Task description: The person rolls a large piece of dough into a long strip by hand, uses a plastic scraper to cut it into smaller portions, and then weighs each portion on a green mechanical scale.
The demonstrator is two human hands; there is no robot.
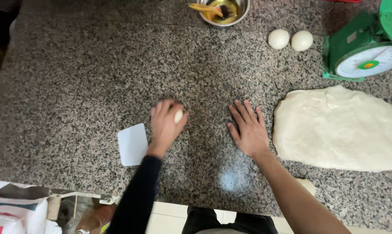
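Head view of a speckled stone counter [74, 73]. The left hand [164, 125] is cupped over a small dough ball [178, 115], fingers curled around it and pressing it to the counter; the ball shows only at the thumb side. The right hand [249, 130] lies flat and released, fingers spread, holding nothing, just right of the ball. A white scraper [133, 144] lies just left of the ball; a large dough slab [341, 128] sits well to its right. Two finished balls [290, 39], a green scale [369, 41] and a steel bowl [224, 12] with oil and a brush stand beyond. The ball looks light, soft and slightly tacky, so it is best held loosely under a cupped palm rather than pinched.
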